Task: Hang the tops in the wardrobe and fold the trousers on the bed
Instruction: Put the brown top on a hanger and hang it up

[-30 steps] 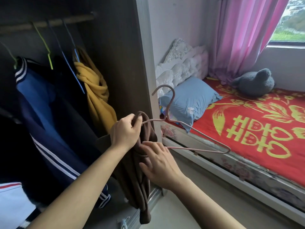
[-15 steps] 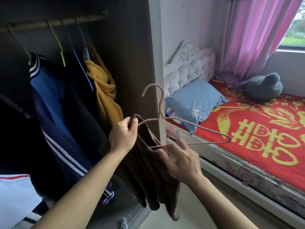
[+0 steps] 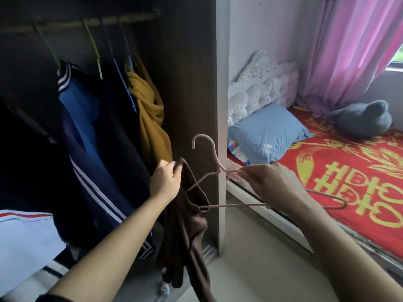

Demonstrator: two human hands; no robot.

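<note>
Fingers (image 3: 173, 170) of the left hand (image 3: 165, 182) pinch the top (image 3: 185, 232) at the collar; the right hand (image 3: 274, 184) grips the hanger (image 3: 235, 205), one arm inside the collar, the other bare, pointing right.

Wall: pale plain wall (image 3: 261, 29) behind the bed head.
Floor: light smooth floor (image 3: 250, 264) between wardrobe and bed.
Wardrobe: dark brown wooden wardrobe (image 3: 185, 83), open, with a wooden rail (image 3: 87, 22) across its top.
Bed: low bed (image 3: 270, 217) under a red cover with yellow motifs (image 3: 370, 210), against a white carved padded headboard (image 3: 261, 83); a light blue pillow (image 3: 268, 134) and a grey soft toy (image 3: 366, 118) lie on it.
Window: window (image 3: 398, 59) at the right edge, beside a pink sheer curtain (image 3: 349, 51).
Light: daylight on the bed; the wardrobe interior is dim.
</note>
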